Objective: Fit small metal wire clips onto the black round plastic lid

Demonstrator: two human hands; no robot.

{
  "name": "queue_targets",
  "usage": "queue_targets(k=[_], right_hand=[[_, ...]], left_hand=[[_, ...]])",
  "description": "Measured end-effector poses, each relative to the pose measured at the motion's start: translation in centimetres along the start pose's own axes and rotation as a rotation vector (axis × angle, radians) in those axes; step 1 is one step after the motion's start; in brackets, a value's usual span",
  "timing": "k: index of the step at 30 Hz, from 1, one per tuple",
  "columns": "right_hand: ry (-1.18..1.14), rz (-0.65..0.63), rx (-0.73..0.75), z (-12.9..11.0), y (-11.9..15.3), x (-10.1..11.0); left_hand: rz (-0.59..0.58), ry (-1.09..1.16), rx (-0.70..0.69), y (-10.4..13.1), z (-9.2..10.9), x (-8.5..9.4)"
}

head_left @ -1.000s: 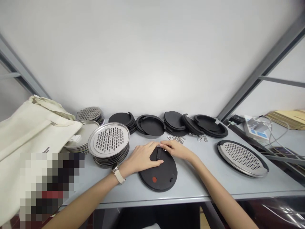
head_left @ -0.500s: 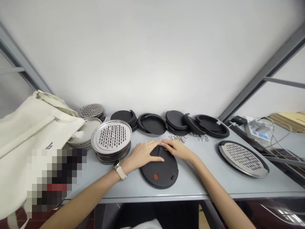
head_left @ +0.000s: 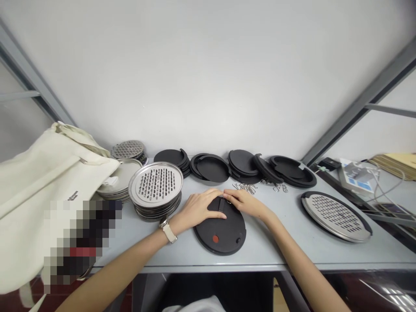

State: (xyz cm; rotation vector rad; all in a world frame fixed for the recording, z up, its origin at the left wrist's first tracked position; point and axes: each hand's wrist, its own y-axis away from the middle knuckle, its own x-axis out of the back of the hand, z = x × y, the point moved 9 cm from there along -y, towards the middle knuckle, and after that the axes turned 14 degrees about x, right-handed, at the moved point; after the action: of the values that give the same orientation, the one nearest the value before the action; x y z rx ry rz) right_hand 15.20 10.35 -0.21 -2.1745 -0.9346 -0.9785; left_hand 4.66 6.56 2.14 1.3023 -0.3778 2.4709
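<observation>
A black round plastic base [head_left: 224, 236] lies on the table in front of me, with a strip-like raised part, an orange-red dot and a small dark knob on its face. My left hand [head_left: 203, 208] grips its far-left side, thumb laid across the top and fingers at the far edge. At that same edge my right hand [head_left: 243, 202] is closed in a pinch, its fingertips meeting the left ones. A bit of metal shows under the right fingers; what they pinch is mostly hidden. Small metal clips [head_left: 246, 188] lie just beyond.
Stacked round metal graters [head_left: 156, 184] and plain metal discs [head_left: 125, 175] stand at left beside a cream cloth bag [head_left: 58, 173]. More black bases [head_left: 212, 168] line the wall. At right lies a grater in a black base [head_left: 336, 216], near a cable-draped box [head_left: 355, 177].
The whole view has shifted slightly, so things sit a little further right. Both hands stay on the black base in nearly the same pose.
</observation>
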Motion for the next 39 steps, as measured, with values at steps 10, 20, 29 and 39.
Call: queue_targets(k=[10, 20, 29, 39], right_hand=[[-0.027, -0.02, -0.025, -0.06, 0.09, -0.09], [-0.063, -0.037, -0.04, 0.11, 0.04, -0.33], [-0.107, -0.044, -0.06, 0.4, 0.17, -0.26], [-0.11, -0.063, -0.042, 0.35, 0.21, -0.21]], left_hand=[[-0.025, 0.028, 0.003, -0.17, -0.15, -0.02], [-0.052, -0.019, 0.0, -0.1, 0.01, -0.26], [-0.07, -0.065, -0.024, -0.02, 0.22, -0.42], [-0.128, -0.042, -0.051, 0.15, 0.29, -0.38]])
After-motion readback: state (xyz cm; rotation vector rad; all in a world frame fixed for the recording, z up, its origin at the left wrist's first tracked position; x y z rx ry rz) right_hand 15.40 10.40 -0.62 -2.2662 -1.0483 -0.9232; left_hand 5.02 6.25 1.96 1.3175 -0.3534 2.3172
